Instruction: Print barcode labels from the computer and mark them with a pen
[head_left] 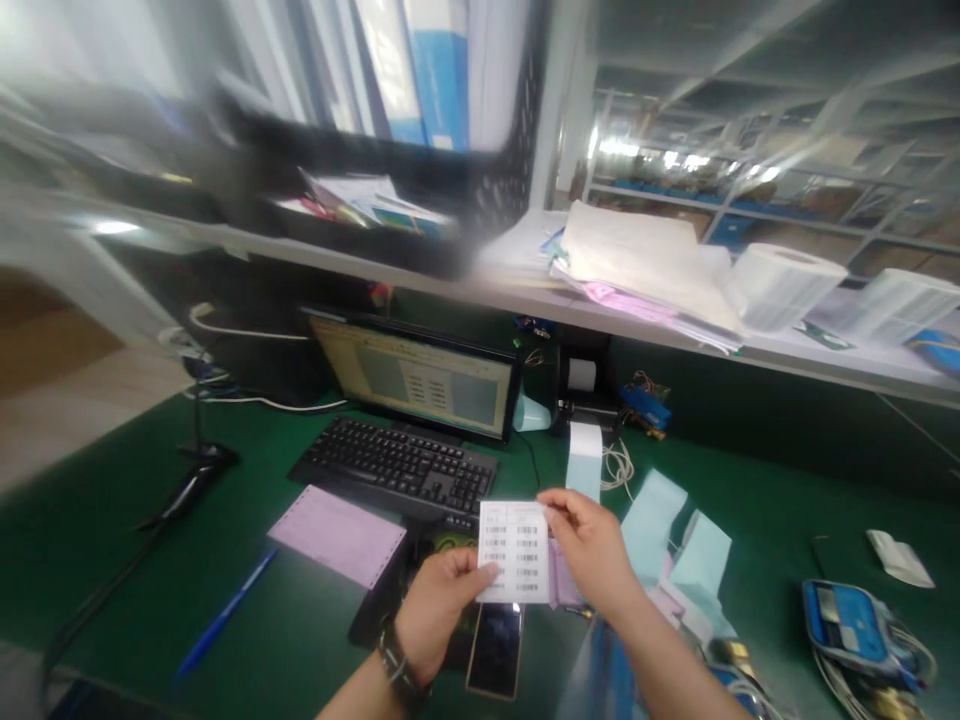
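A white sheet of barcode labels (513,552) is held up in front of me, its rows of barcodes facing the camera. My left hand (442,602) pinches its lower left edge, thumb on the printed side. At the upper right corner, my right hand (583,540) grips the same sheet between thumb and fingers. Just below the sheet lies a smartphone (495,655) with a dark screen, partly covered by it. Behind the sheet, to the right, a bit of pink paper (561,578) shows.
A keyboard (397,470) and a monitor (416,375) stand behind my hands. A label printer (589,395) has a strip hanging out. Pale blue backing strips (654,520) lie on the right, near a blue device (851,625). Pink paper (337,535) and a blue pen (227,613) lie left.
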